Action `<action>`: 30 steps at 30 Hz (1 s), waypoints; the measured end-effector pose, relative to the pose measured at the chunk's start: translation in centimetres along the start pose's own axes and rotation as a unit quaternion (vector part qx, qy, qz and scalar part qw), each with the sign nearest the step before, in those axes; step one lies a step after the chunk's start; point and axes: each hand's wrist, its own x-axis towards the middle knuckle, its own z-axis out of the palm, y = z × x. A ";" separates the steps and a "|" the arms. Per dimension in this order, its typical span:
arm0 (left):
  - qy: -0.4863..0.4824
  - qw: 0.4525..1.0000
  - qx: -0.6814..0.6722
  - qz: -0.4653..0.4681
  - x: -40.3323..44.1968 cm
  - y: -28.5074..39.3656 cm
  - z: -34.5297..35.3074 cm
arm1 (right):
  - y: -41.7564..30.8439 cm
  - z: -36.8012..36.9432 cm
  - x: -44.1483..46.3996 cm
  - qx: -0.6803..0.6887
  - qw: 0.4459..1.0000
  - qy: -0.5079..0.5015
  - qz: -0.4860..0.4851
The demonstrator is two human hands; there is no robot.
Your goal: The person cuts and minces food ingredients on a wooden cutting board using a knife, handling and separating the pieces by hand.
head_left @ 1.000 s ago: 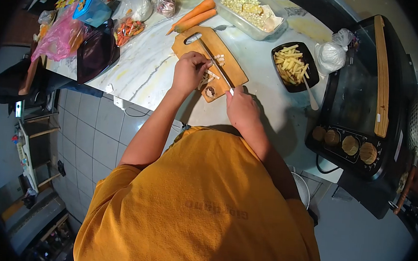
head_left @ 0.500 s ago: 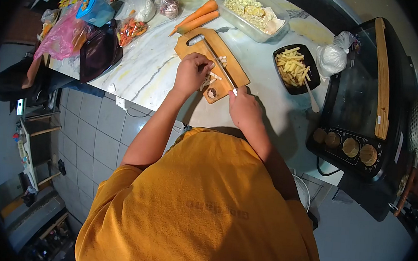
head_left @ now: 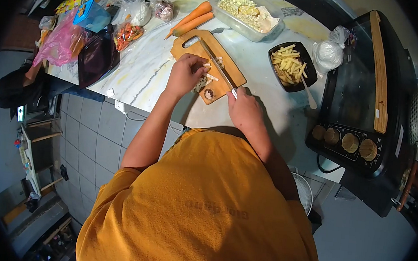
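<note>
My right hand [head_left: 245,109] is closed around the handle of a kitchen knife [head_left: 217,64], whose long blade slants across the wooden cutting board [head_left: 234,73]. On the board's left side my left hand [head_left: 184,73] has its fingertips drawn together at a small pale food piece [head_left: 206,65], partly hidden by the fingers. Pale cut strips [head_left: 201,83] lie below that hand, and small chopped bits [head_left: 219,61] sit beside the blade. Near the board's closest corner rests a round pale piece with a dark rim [head_left: 209,94]; its kind is unclear.
Carrots [head_left: 191,21] lie beyond the board, beside a clear tub of chopped pale food [head_left: 249,34]. To the right stand a black bowl of pale sticks [head_left: 290,80] with a spoon, a tied bag of white powder [head_left: 328,56] and a toaster oven [head_left: 351,101]. Bags crowd the left; another person's arm [head_left: 31,73] shows.
The whole view has shifted slightly. My left hand has moved a little left, away from the blade, while my right hand keeps the knife in nearly the same place.
</note>
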 end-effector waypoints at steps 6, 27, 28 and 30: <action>0.004 0.998 0.065 0.001 0.4 -0.8 0.4 | -0.5 0.1 -0.2 0.018 1.000 -0.007 -0.015; 0.021 0.998 0.050 0.030 0.6 -2.1 0.9 | -0.6 1.1 1.4 0.001 1.000 -0.022 -0.021; 0.022 0.999 0.031 0.028 0.7 -2.3 1.0 | -0.6 1.1 1.3 0.001 1.000 -0.020 -0.021; 0.020 0.999 0.028 0.011 0.6 -1.6 0.8 | -0.9 1.1 1.1 -0.006 1.000 -0.020 -0.004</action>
